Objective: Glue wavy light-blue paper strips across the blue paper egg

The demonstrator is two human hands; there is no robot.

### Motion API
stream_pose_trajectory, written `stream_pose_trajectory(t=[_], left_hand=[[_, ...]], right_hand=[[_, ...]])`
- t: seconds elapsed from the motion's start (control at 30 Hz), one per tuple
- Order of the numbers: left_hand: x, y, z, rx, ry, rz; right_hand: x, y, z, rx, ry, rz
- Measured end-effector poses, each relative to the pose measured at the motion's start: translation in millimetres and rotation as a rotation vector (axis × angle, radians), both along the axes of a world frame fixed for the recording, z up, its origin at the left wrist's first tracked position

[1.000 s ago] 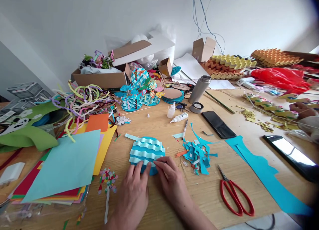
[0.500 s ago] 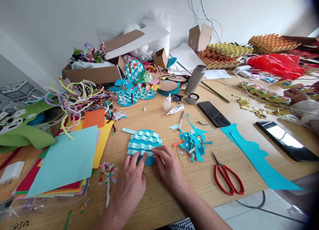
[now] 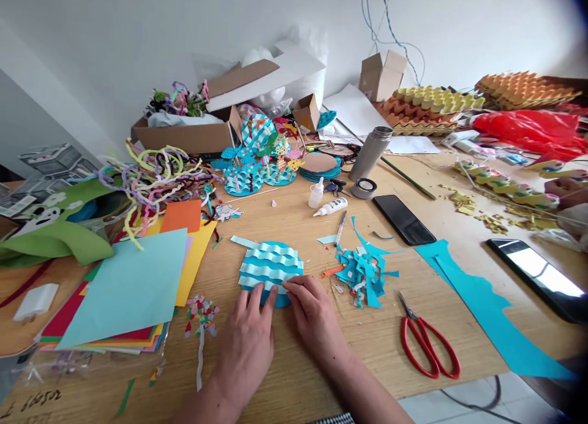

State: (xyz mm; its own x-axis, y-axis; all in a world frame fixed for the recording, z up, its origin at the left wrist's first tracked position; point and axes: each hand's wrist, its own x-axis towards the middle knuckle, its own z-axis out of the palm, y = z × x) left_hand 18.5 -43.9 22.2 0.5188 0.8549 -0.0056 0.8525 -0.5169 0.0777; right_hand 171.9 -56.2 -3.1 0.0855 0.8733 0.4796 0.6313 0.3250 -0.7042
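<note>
A round blue disc lies flat on the wooden table in front of me, with rows of wavy light-blue paper strips across it. My left hand rests at its near-left edge, fingers apart, fingertips on the lowest wavy paper strip. At the right end of that strip, my right hand has thumb and forefinger pinched together on the paper. Both hands cover part of the disc's near side. One loose light-blue strip sticks out past its upper left.
Red-handled scissors and blue paper scraps lie to the right, near two phones. Coloured paper sheets are stacked left. Glue bottles and a steel flask are farther back. A co-worker's hand shows far right.
The whole view has shifted, so things on the table appear slightly farther right. Both hands stay at the lowest strip with almost the same hold.
</note>
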Motion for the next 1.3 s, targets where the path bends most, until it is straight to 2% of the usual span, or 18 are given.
stream_pose_trajectory(t=[0.47,0.9,1.3], left_hand=[[0.9,-2.3,-5.3,0.008,-0.035,0.015],[0.4,-1.3,0.3,0.009,-0.029,-0.004],[0.9,-2.5,-2.9,0.038,-0.014,-0.016]], right_hand=[[1.5,-1.4,-4.2,-0.028,0.01,0.031],[1.2,-2.0,-2.4,-0.044,0.01,0.034],[1.2,-3.1,-2.9,-0.039,0.01,0.028]])
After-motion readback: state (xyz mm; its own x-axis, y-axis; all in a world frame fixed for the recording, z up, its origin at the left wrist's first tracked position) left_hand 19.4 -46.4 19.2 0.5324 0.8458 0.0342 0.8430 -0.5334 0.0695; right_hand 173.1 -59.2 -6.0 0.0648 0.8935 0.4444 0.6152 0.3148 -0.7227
